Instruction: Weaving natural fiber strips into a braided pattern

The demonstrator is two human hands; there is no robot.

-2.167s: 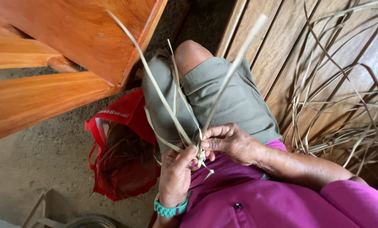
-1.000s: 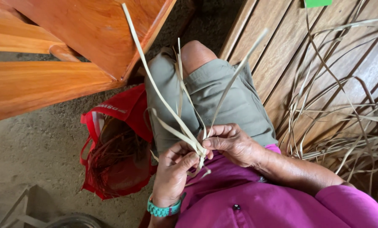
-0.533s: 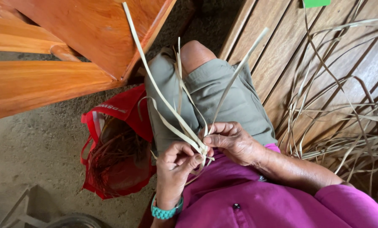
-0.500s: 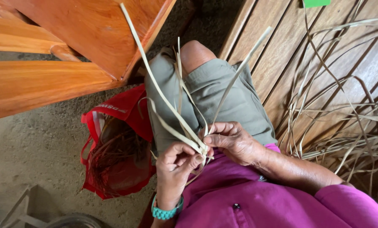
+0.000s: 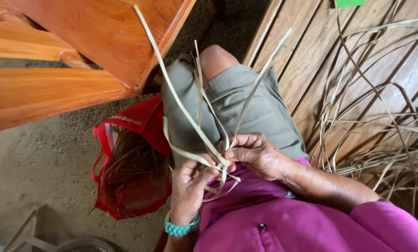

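I sit with several pale dried leaf strips (image 5: pixel 185 107) crossing in a small woven knot over my lap. My left hand (image 5: pixel 189 186), with a teal bead bracelet at the wrist, grips the knot from below and pinches one strip that bends off to the left. My right hand (image 5: pixel 255 154) pinches the strips at the knot from the right, thumb and forefinger closed on them. Long strip ends rise over my knee and the olive shorts (image 5: pixel 246 102). A magenta shirt (image 5: pixel 283 219) covers the lower frame.
A red bag (image 5: pixel 134 163) with dark fibres inside sits on the sandy floor (image 5: pixel 41 158) to the left. Orange wooden furniture (image 5: pixel 78 51) fills the upper left. A wooden slat bench (image 5: pixel 302 42) on the right carries a loose heap of dried strips (image 5: pixel 382 126).
My left hand has closed tighter and shifted slightly down on the knot, and the strip it holds now bends lower to the left. The right hand stays pinched in place.
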